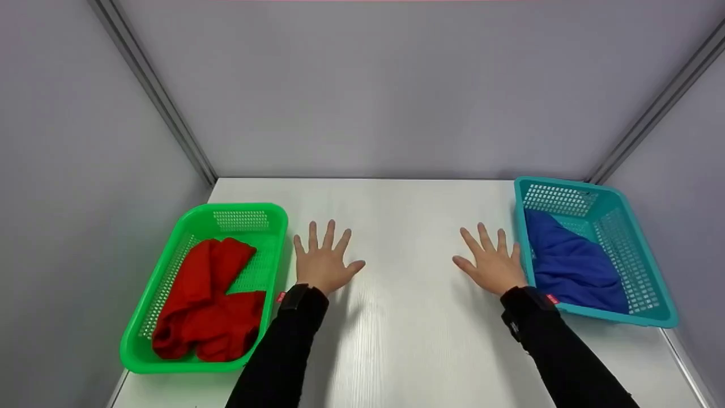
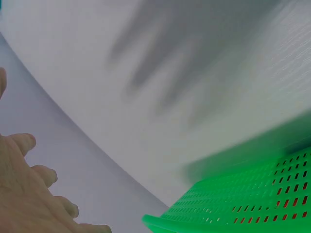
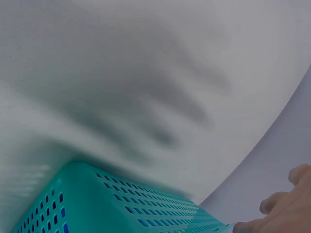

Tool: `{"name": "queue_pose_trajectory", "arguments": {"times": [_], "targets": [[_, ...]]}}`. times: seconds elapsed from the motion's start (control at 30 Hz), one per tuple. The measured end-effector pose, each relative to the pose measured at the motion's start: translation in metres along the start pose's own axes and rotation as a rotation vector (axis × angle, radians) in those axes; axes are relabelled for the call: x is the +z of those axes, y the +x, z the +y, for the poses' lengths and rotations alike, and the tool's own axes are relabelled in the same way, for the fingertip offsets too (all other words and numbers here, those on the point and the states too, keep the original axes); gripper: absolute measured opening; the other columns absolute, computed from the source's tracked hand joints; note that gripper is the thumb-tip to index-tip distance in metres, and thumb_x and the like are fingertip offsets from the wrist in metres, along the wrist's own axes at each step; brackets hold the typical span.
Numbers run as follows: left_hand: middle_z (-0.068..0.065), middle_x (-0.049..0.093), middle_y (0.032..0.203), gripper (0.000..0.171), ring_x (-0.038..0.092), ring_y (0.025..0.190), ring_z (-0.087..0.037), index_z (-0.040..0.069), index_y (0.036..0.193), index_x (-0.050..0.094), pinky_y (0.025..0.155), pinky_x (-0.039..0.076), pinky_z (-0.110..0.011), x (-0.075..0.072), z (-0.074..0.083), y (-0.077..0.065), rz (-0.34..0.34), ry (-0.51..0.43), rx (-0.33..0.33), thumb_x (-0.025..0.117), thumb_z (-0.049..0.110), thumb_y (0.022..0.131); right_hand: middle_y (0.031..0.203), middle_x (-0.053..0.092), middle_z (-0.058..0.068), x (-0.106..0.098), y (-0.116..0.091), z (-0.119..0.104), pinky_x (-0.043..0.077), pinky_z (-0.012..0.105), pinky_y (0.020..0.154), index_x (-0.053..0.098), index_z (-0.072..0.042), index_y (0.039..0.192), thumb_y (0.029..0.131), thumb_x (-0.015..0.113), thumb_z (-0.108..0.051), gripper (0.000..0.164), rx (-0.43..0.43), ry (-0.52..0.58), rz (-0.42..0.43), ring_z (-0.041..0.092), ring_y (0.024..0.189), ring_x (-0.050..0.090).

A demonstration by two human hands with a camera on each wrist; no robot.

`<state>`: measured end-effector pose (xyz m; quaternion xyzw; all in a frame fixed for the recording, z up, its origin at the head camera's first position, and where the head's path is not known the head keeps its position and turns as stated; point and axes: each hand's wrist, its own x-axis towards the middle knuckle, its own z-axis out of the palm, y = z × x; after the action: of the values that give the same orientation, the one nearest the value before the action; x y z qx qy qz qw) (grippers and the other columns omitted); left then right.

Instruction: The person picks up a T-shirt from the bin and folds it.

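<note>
My left hand [image 1: 324, 266] hovers above the table with its fingers spread and straight, just right of a green basket [image 1: 277, 238]. A crumpled red cloth [image 1: 198, 306] lies inside that basket. On the other side, my right hand [image 1: 494, 266] is also spread above the table, beside the left wall of a teal basket [image 1: 640, 249]. Bunched blue cloth [image 1: 572, 266] fills the left part of the teal basket. Neither hand holds anything. In the wrist views, the left palm [image 2: 24, 194] and the right fingers [image 3: 277, 204] appear at the edges, with hand shadows on the tabletop.
The white table [image 1: 402, 317] stretches between the two baskets. Grey panels enclose it, with a back wall [image 1: 368, 90] and side walls joined by metal corner strips [image 1: 164, 102]. Dark sleeves [image 1: 283, 351] cover both forearms.
</note>
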<state>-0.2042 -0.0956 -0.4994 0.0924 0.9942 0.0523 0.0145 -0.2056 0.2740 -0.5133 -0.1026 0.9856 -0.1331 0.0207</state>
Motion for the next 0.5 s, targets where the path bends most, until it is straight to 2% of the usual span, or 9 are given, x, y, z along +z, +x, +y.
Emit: {"name": "queue_pose_trajectory", "arguments": {"times": [0.13,0.3,0.5], "targets": [[-0.011,0.021,0.171,0.078,0.007,0.156,-0.046,0.027,0.163,0.034,0.118,0.010,-0.071,-0.010,-0.003,-0.001,0.005,-0.004,0.007,0.046,0.070,0.099,0.170,0.015,0.024,-0.001,0.003,-0.006,0.004,0.081,0.111,0.026,-0.018,0.165,0.106,0.049,-0.054,0.073,-0.028,-0.012,-0.004,0.060,0.150,0.008],[-0.013,0.021,0.171,0.077,0.008,0.155,-0.049,0.025,0.163,0.035,0.118,0.011,-0.072,-0.025,-0.013,-0.006,0.037,-0.012,0.035,0.047,0.067,0.100,0.172,0.013,0.018,0.002,0.003,-0.027,0.005,0.077,0.115,0.025,-0.023,0.166,0.105,0.047,-0.058,0.074,-0.128,-0.041,0.003,0.054,0.153,0.006],[-0.015,0.020,0.170,0.076,0.009,0.154,-0.053,0.022,0.163,0.034,0.116,0.012,-0.075,-0.042,-0.045,-0.018,0.052,-0.015,0.032,0.049,0.063,0.101,0.172,0.015,0.011,0.012,-0.009,-0.062,0.012,0.073,0.117,0.026,-0.029,0.165,0.104,0.045,-0.063,0.073,-0.316,-0.101,0.020,0.049,0.155,0.009]]}}
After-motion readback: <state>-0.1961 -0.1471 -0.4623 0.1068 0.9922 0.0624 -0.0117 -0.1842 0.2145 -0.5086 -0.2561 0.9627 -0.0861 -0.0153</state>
